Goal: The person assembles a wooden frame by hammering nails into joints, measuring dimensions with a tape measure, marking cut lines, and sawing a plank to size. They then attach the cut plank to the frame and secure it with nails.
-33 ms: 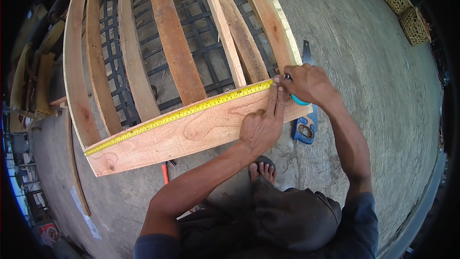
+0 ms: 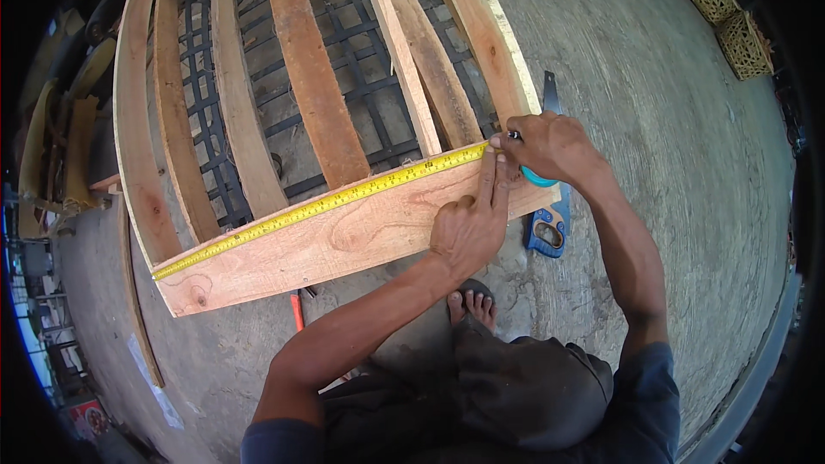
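A yellow tape measure blade lies stretched along the top edge of a pale wooden board, the near side of a slatted wooden frame. My left hand presses two outstretched fingertips on the blade near the board's right end, its other fingers curled. Beside it my right hand is closed at the corner of the frame, over the teal tape measure case, which mostly hides beneath the palm. A small dark-tipped object pokes out between its thumb and fingers; its kind is unclear.
Several slats cross the frame above black webbing. A blue-handled handsaw rests against the right corner. A red-handled tool lies below the board. Woven baskets stand far right; a thin wood strip lies left.
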Available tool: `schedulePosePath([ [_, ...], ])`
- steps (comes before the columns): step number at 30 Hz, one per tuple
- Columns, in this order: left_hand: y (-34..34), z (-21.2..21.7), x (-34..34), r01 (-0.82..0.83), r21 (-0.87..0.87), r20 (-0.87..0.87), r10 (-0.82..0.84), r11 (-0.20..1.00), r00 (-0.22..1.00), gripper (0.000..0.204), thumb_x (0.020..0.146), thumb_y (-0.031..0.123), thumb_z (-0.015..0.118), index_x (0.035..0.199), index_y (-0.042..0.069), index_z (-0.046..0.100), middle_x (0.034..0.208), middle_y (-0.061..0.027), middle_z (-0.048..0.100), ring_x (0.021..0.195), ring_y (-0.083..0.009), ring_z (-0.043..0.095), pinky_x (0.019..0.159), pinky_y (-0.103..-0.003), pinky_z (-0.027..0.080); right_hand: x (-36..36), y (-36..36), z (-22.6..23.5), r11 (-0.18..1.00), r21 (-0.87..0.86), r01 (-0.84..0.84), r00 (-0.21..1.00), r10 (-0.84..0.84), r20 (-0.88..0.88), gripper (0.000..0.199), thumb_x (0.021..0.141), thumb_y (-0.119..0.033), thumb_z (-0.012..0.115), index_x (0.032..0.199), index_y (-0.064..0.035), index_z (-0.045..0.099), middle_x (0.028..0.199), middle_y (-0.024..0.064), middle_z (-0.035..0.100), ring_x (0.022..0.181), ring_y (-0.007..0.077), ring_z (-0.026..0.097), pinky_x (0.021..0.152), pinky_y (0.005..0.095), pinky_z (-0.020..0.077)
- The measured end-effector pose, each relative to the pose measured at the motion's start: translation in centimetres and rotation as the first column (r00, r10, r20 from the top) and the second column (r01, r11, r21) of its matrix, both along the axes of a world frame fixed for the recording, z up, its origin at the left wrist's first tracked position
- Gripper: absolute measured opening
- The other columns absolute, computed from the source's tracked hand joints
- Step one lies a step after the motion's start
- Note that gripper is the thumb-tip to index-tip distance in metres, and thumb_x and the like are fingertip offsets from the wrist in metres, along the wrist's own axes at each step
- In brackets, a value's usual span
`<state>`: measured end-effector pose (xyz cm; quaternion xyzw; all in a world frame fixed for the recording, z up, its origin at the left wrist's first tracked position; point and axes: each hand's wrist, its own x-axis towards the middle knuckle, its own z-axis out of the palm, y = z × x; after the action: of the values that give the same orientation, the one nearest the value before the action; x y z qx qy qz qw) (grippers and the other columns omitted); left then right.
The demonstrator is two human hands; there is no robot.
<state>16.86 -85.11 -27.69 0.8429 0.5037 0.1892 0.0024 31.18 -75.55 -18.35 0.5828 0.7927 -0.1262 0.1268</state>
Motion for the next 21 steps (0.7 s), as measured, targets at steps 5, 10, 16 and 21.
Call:
schedulePosePath([
  [5,-0.1,-0.3,0.6,-0.053,0.004,-0.019,0.053,0.999,0.998,0.066,0.081,0.008,0.053,0.141,-0.012,0.039,0.147,-0.037,0.035,0.053,-0.0226,0.066,0.047,-0.034,0.054,-0.3,0.3,-0.3,1.0,-0.022,0.015,0.999,-0.014,0.029,0.051,0.099,-0.052,0.045,0.103,-0.006,0.067,0.1,0.0207,0.07,0.1,0.0346,0.068,0.086,0.0492,0.0512],
  [10,0.3,0.3,0.8,-0.03,-0.15,-0.014,0.028,0.988,1.0,0.067,0.082,0.008,0.053,0.143,-0.014,0.035,0.146,-0.0395,0.034,0.054,-0.0258,0.067,0.045,-0.037,0.054,-0.1,-1.0,-0.1,0.968,0.199,0.156,0.962,-0.103,-0.254,0.056,0.1,-0.055,0.041,0.098,-0.0049,0.066,0.094,0.02,0.069,0.091,0.0373,0.068,0.078,0.049,0.0525],
  [16,0.4,-0.4,0.8,-0.033,-0.143,0.012,0.036,0.989,0.999,0.057,0.083,0.008,0.052,0.135,-0.015,0.044,0.136,-0.0399,0.046,0.055,-0.0268,0.068,0.045,-0.038,0.055,-2.8,-1.9,0.6,0.973,0.105,0.205,0.702,-0.072,-0.708,0.053,0.099,-0.052,0.048,0.092,-0.0016,0.063,0.078,0.0178,0.066,0.075,0.0335,0.066,0.068,0.0446,0.0497],
  [21,0.4,-0.5,1.4,-0.003,-0.119,-0.018,0.001,0.993,1.0,0.045,0.084,0.01,0.054,0.123,-0.013,0.053,0.114,-0.0326,0.061,0.056,-0.0267,0.068,0.045,-0.038,0.055,-3.6,0.6,-3.0,1.0,0.017,0.021,0.655,-0.001,-0.756,0.044,0.091,-0.043,0.065,0.085,0.0006,0.062,0.072,0.017,0.063,0.067,0.0278,0.061,0.066,0.0408,0.0472],
])
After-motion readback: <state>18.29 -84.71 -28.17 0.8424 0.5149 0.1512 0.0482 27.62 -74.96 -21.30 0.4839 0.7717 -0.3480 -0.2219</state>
